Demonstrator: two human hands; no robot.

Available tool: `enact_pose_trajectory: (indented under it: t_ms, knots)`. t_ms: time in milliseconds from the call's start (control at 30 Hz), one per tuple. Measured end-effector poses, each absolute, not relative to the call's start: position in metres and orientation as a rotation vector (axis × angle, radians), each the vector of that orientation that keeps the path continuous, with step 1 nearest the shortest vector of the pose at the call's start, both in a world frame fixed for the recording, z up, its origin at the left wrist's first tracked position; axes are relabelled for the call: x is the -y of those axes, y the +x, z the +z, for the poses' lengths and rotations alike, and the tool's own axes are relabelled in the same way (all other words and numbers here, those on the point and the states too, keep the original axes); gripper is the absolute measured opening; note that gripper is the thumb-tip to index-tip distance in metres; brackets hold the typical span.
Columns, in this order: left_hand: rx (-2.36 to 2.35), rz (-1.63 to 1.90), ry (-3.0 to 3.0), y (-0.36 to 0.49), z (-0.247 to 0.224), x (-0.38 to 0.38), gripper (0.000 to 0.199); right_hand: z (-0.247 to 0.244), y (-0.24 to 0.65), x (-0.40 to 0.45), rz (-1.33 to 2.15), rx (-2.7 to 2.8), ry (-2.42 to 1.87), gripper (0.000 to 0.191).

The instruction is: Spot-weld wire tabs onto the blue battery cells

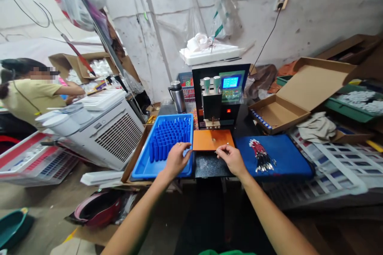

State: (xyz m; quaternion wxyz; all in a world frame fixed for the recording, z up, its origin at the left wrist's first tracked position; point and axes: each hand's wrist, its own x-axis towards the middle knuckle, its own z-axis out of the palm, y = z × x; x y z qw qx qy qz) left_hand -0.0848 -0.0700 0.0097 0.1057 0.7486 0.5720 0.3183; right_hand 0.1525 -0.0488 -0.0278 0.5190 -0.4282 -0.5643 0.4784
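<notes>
My left hand [177, 157] is over the right side of a blue tray [143, 170], its thumb and forefinger apart with nothing visible between them. Blue cylinders that look like battery cells [161, 149] stand upright in rows in that tray. At the front edge of an orange plate [203, 139], my right hand [231, 158] is closed in a pinch; whatever it holds is too small to make out. Behind the plate stands a black machine [212, 101] with a lit blue display, its metal tips above the plate. Right of my right hand lies a bundle of red and black wire leads [259, 153].
The leads rest on a blue mat [287, 155]. An open cardboard box [281, 111] holds a row of cells behind it. A steel flask [178, 96] stands behind the tray. White crates [329, 167] flank the right. Leftward, a person [32, 91] sits beyond an air cooler [116, 139].
</notes>
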Motion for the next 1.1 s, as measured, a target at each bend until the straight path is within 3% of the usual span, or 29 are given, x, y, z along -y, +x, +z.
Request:
enact_pose_trajectory:
  t_ms: [200, 367, 467, 567, 700, 767, 867, 1100]
  knots:
    - [-2.068, 0.277, 2.612, -0.136, 0.009, 0.042, 0.058, -0.041, 0.152, 0.053, 1.212, 1.28, -1.052, 0.028]
    - [-2.008, 0.213, 2.69, -0.134, 0.0, 0.041, 0.044, -0.045, 0.153, 0.056, 1.213, 1.266, -1.053, 0.025]
    - [-1.864, 0.274, 2.657, -0.131, 0.003, 0.046, 0.027, -0.045, 0.157, 0.057, 1.217, 1.239, -1.051, 0.025]
    - [-1.802, 0.567, 2.508, -0.122, 0.013, 0.049, 0.014, -0.043, 0.163, 0.054, 1.213, 1.201, -1.055, 0.025]
    - [-1.756, 1.136, 2.111, -0.092, 0.031, 0.042, 0.02, -0.037, 0.171, 0.047, 1.188, 1.135, -1.048, 0.025]
    - [-1.683, 1.251, 1.958, -0.071, 0.036, 0.034, 0.027, -0.035, 0.174, 0.043, 1.181, 1.109, -1.037, 0.025]
    - [-1.571, 1.218, 1.901, -0.04, 0.035, 0.014, 0.032, -0.032, 0.175, 0.04, 1.169, 1.093, -1.037, 0.025]
    - [-1.537, 1.025, 2.031, -0.008, 0.006, -0.026, 0.015, -0.03, 0.18, 0.036, 1.16, 1.047, -1.044, 0.027]
